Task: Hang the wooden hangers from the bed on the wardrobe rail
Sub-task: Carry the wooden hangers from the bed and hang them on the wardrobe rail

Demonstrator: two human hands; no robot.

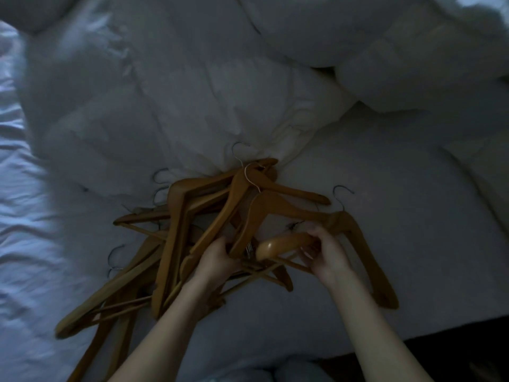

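Left hand (217, 259) grips the tangled pile of brown wooden hangers (181, 216) on the white bed (385, 175), right hand (326, 256) holds a glossy rounded hanger (281, 244).

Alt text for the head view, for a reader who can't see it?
Two bare hands work at a tangled pile of wooden hangers on a rumpled white duvet in dim light. The left hand grips one of them; the right hand holds a thick hanger by its rounded end.

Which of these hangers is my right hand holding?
The thick glossy hanger with the rounded end. Your right hand curls round it; the other hangers are flatter and slimmer.
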